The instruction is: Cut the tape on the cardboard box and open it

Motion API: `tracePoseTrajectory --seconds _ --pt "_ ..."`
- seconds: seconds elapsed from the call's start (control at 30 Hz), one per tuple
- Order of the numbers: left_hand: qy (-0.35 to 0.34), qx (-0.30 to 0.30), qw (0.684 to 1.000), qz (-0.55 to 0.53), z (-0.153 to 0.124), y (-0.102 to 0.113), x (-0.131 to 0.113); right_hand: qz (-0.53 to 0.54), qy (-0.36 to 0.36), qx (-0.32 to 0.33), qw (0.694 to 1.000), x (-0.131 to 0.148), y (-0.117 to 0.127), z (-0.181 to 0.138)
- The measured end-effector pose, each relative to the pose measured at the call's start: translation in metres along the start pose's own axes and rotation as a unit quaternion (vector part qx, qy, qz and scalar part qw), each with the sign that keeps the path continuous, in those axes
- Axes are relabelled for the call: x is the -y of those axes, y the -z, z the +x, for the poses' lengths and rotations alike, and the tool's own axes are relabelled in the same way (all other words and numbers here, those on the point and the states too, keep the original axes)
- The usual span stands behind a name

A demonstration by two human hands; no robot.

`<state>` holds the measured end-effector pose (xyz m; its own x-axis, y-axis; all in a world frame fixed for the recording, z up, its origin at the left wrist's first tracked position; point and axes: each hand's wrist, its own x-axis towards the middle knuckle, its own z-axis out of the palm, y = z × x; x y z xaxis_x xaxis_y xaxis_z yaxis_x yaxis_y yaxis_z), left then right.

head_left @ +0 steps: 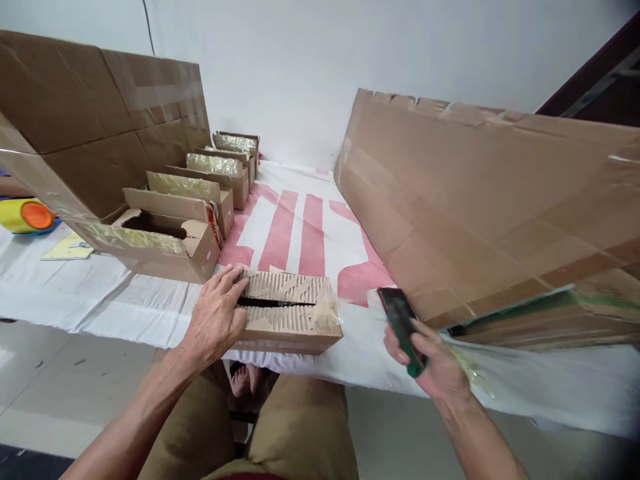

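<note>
A small cardboard box (285,340) lies at the table's front edge. Its top flaps show torn, ribbed cardboard and a narrow dark gap between them, and crumpled clear tape (327,312) clings to the right end. My left hand (217,310) grips the box's left end, thumb toward the front and fingers over the top edge. To the right of the box, my right hand (433,357) is closed around a green-and-black handheld tool (403,327) with a reddish edge. Motion blurs the tool, so its exact kind is unclear. It is apart from the box.
Several open boxes (200,250) with taped flaps stand in a row at left, beside a tall cardboard panel (165,100). Another large panel (480,213) leans at right. Yellow tape roll (20,215) and yellow paper (67,247) lie far left on the white cloth (150,303).
</note>
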<state>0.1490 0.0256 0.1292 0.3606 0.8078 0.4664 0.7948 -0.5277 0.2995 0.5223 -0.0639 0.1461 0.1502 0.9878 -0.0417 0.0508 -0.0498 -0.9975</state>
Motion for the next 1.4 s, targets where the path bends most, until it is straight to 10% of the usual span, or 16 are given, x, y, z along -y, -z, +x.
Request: tracePoseTrajectory --seconds 0.23,0.5,0.73,0.93,1.03,1.17,1.27,1.4 --pt "-0.009 -0.01 1.0 0.007 0.0 -0.002 0.002 -0.204 0.034 -0.141 0.968 -0.016 0.019 -0.001" --pt "0.0 -0.028 0.999 0.016 -0.003 -0.003 0.0 -0.646 0.182 -0.067 0.738 -0.058 -0.012 0.027" --pt "0.007 -0.031 0.999 0.012 -0.002 -0.003 -0.004 -0.487 0.355 -0.054 0.796 0.029 -0.077 0.012" --pt "0.002 -0.035 0.999 0.011 -0.002 -0.003 -0.006 -0.594 0.348 0.003 0.725 0.052 -0.155 0.015" --pt "0.014 -0.041 0.999 0.007 -0.003 -0.003 -0.003 -0.473 0.358 -0.03 0.805 0.041 -0.144 0.025" --pt "0.032 -0.07 0.997 -0.005 -0.005 -0.006 0.0 -0.01 0.241 -0.16 0.957 0.026 -0.099 0.033" --pt "0.024 -0.084 0.996 -0.013 -0.004 -0.01 0.0 0.275 0.136 -0.256 0.917 0.013 -0.069 0.03" --pt "0.003 -0.119 0.992 -0.044 -0.004 -0.006 -0.007 0.356 0.073 -0.298 0.883 -0.001 -0.053 0.013"
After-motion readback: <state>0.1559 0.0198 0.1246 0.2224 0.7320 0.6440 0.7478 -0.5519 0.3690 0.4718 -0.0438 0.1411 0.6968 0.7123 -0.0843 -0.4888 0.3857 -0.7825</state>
